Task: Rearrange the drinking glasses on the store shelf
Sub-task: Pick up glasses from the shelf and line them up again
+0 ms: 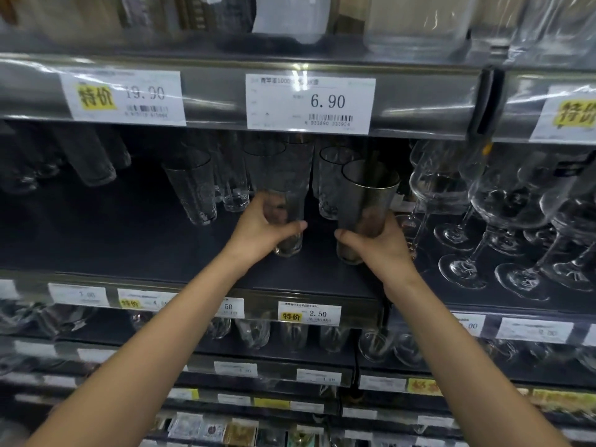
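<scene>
Drinking glasses (190,188) crowd the shelf (129,240) behind both grips, where the left grip (254,230) clasps one tall glass (283,195) low down and the right grip (380,250) clasps a second tall glass (367,201) just beside it, likely for steadier shifting into line.

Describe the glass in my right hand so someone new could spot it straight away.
Find the dark shelf under the 6.90 price tag. Just left of the stemmed wine glasses, the right hand grips a tall tumbler. Unlike its neighbours, it is the rightmost tumbler, showing a bright rim line.
</scene>
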Demonstrator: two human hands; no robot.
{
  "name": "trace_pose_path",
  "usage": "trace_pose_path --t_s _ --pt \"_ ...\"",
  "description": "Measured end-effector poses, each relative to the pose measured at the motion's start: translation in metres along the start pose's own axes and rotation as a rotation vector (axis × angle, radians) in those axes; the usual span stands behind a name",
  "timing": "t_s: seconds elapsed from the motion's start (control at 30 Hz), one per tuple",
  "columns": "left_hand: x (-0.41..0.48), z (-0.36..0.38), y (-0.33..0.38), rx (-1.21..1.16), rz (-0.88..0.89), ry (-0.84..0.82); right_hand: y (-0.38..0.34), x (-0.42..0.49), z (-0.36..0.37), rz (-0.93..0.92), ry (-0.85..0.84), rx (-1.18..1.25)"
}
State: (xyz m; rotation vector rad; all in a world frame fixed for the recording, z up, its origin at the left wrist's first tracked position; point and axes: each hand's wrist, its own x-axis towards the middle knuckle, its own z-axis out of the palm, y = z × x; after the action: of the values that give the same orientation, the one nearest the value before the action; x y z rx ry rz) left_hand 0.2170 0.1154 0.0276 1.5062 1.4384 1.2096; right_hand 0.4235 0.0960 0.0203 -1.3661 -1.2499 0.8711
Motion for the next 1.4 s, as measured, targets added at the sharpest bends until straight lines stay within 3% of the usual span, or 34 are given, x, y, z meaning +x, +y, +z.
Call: trace_pose_path --t_s 0.33,0.47,0.63,1.03,1.4 --pt "-0.102 -0.01 0.029 -0.327 0.055 0.311 -0.038 -0.063 -0.008 -0.07 -0.34 0.215" --pt "-0.157 -0.014 0.033 -0.452 -0.035 0.35 -0.042 -0.093 -0.003 0.146 -0.5 0.52" --pt "-0.216 -0.03 0.032 -0.602 -0.113 0.483 -0.033 -0.127 0.017 0.293 -0.744 0.696" --pt "-0.318 -0.104 0.017 -0.524 -0.197 0.949 -0.05 -0.199 0.117 0.408 -1.162 0.595" --pt "-0.368 -0.209 -0.013 -0.477 -0.217 1.161 -0.084 -0.256 0.245 0.409 -1.416 0.572"
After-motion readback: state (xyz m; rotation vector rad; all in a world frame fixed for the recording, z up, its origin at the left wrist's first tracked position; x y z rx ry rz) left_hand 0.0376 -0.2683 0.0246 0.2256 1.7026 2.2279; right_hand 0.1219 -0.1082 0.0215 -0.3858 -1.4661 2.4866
